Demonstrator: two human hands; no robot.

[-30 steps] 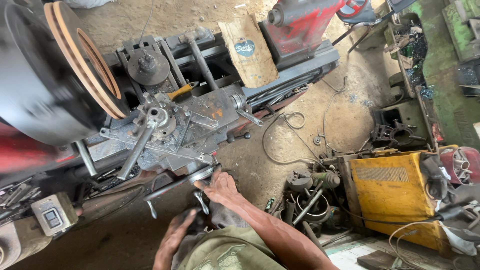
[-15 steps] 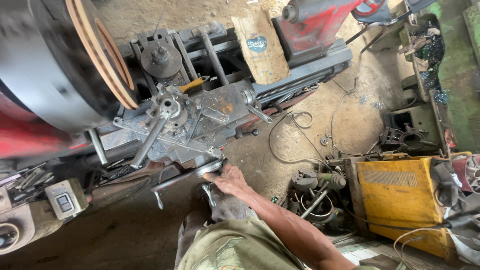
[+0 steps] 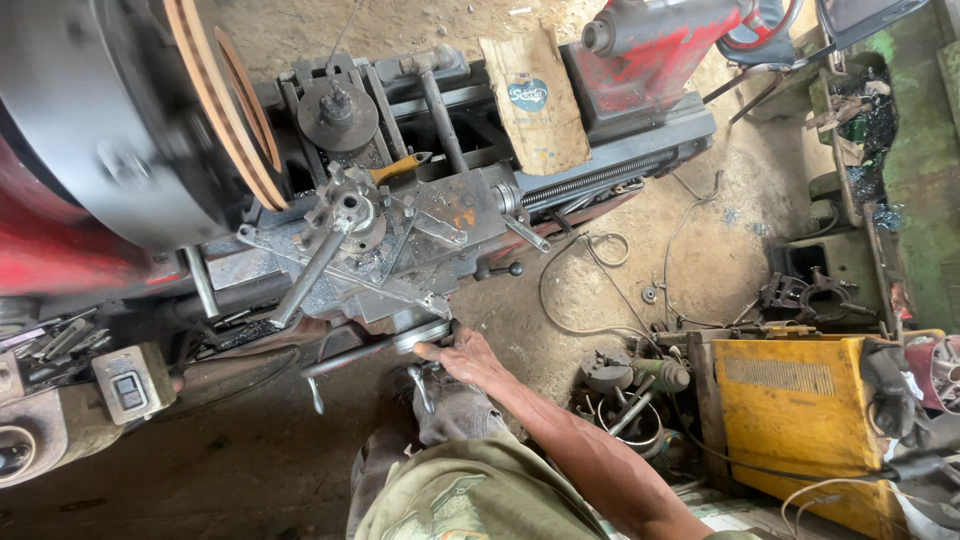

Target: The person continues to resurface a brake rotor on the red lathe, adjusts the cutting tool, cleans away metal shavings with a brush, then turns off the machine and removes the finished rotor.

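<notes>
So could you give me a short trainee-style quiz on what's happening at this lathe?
1. True or false: the right hand rests on the handwheel.
2. What colour is the box on the floor? A green, B yellow, C white.
3. What lies across the lathe bed near the red tailstock?

Key: 1 true. 2 B. 3 a brown paper bag.

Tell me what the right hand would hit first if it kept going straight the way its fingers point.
The right hand points up-left and already touches the round metal handwheel on the grey lathe carriage. Going on, it would press into that wheel first, though depth is hard to judge.
</notes>
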